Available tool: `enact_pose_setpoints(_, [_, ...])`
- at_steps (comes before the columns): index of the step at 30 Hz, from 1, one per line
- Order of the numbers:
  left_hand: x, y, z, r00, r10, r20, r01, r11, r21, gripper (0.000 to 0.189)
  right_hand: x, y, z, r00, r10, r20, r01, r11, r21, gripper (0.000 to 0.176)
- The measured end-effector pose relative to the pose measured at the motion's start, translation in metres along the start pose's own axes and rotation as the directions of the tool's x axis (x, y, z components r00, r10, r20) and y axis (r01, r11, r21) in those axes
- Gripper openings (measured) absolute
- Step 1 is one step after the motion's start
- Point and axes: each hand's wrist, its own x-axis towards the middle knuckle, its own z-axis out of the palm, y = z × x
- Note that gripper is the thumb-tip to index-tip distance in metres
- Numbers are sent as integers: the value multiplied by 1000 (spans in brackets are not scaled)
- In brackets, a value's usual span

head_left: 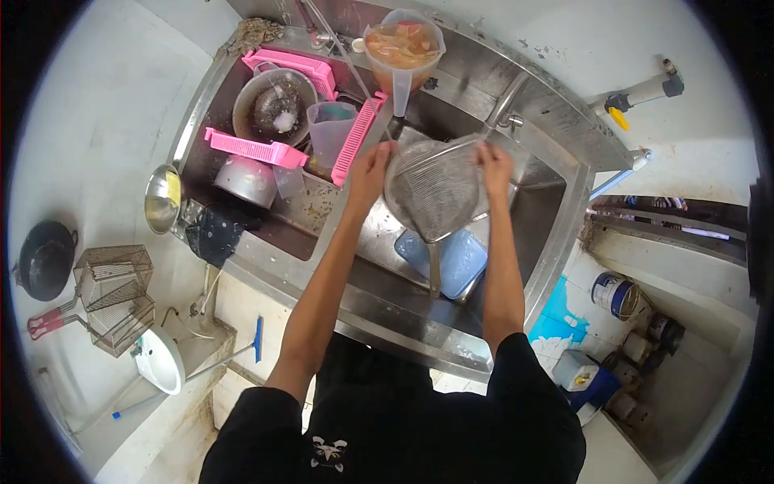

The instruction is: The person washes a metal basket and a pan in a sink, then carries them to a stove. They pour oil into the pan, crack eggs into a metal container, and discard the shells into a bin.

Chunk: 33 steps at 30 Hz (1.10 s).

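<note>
A round wire-mesh strainer (439, 189) is held over the right sink basin (544, 202), its handle pointing down toward my body. My left hand (371, 171) is closed at the left side of the strainer's rim. On the far right side of the rim, my right hand (495, 168) is closed too, slightly blurred. Under the strainer, a light-blue plastic lid or tray (463, 262) lies in the basin, partly covered by the handle. Beyond my hands, a clear pitcher (401, 90) with orange-brown contents stands on the sink's back ledge.
The left basin (294, 238) holds a dirty pot (276, 105), another metal pot (246, 181), a plastic jug (330, 133) and pink baskets (254, 149). A faucet (506, 101) reaches over the right basin. Fryer baskets (117, 298) and a black wok (48, 260) hang at left.
</note>
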Motion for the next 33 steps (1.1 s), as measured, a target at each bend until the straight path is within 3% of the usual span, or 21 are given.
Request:
enact_pose_setpoints(1, [6,-2,2,992,127,-6,-126,986,105,37,-1,-1,-11,996,67,-59,-61,993,104,15])
enact_pose_setpoints(2, [13,3,3,999,49,15,-49,998,26,36,0,-2,-13,984,141,-105,-117,971,207,16])
enact_pose_setpoints(3, [18,12,7,998,-36,44,38,998,-58,35,-4,1,-5,989,96,-116,-61,959,278,16])
enact_pose_setpoints(6, [38,27,24,968,-214,128,248,883,-399,41,-14,-9,6,993,-59,98,59,998,-2,17])
enact_pose_setpoints(8, [60,27,19,940,-300,160,337,756,-561,44,-4,-3,4,999,21,31,-26,982,186,15])
enact_pose_setpoints(10, [68,34,17,910,-373,180,414,802,-431,45,-2,-1,6,985,145,-90,-111,944,311,16])
enact_pose_setpoints(12, [75,42,20,878,-438,191,472,860,-195,44,-4,2,18,996,92,12,-92,954,285,18])
enact_pose_setpoints(14, [74,44,17,912,-325,251,366,920,-139,43,-6,3,18,984,56,167,-89,977,196,19])
enact_pose_setpoints(15, [76,45,13,922,-263,284,303,947,-109,43,-1,13,10,999,34,31,-38,990,133,19])
enact_pose_setpoints(18, [73,42,-5,956,-138,258,136,990,27,40,1,8,4,983,147,-113,-97,927,363,19])
enact_pose_setpoints(21, [58,36,-9,994,6,110,5,995,-96,36,-1,2,24,997,41,72,-57,967,249,16])
enact_pose_setpoints(22, [51,34,-12,995,-42,87,53,990,-128,36,3,1,27,991,6,135,-38,971,235,16])
enact_pose_setpoints(23, [46,29,-17,994,-83,65,93,983,-158,36,11,7,25,999,-12,50,-5,944,330,17])
enact_pose_setpoints(26, [29,25,-37,985,-171,4,170,976,-134,37,19,5,35,995,79,-62,-49,922,385,17])
enact_pose_setpoints(29, [3,25,-49,978,-203,-39,199,976,-92,36,16,-15,45,992,46,121,-62,989,133,17])
enact_pose_setpoints(32, [-27,28,-61,985,-165,-43,166,986,29,39,20,-3,20,983,70,-170,-33,976,214,18])
enact_pose_setpoints(33, [-33,23,-64,988,-150,-45,153,985,82,41,17,-11,23,972,147,-181,-65,918,392,17])
